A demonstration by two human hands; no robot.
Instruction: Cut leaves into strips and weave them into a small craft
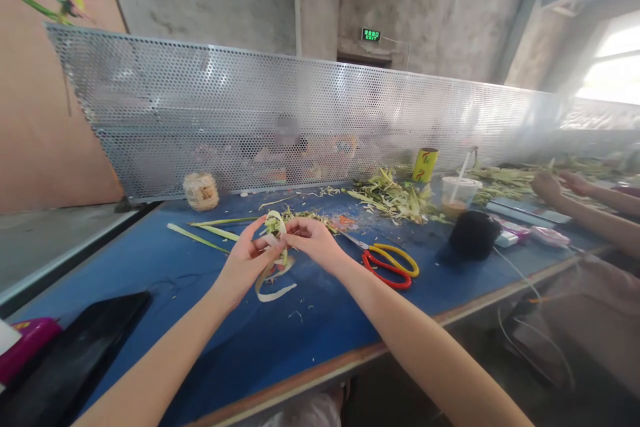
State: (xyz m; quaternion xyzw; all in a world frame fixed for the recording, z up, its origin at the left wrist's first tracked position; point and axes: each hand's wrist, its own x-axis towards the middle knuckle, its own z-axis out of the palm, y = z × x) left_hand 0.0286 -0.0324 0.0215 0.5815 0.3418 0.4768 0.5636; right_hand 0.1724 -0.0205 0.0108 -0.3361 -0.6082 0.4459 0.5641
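Observation:
Over the middle of the blue table, my left hand (251, 258) and my right hand (311, 240) meet with fingers pinched on a pale flat plant strip (274, 295). The strip loops up between the fingertips, and its loose end curls down below them. Green and pale plant scraps lie behind my hands. To the right of my right hand rest scissors (387, 263) with one red and one yellow handle, blades pointing toward the scraps. Several long green leaf strips (200, 237) lie left of my left hand.
A perforated metal screen (250, 113) runs along the table's back. Leaf scraps (395, 197), a yellow can (425, 165), a plastic cup with straw (457, 193) and a black bundle (474, 235) stand right. A black tablet-like slab (85, 353) lies left. Another person's hands (555, 187) are far right.

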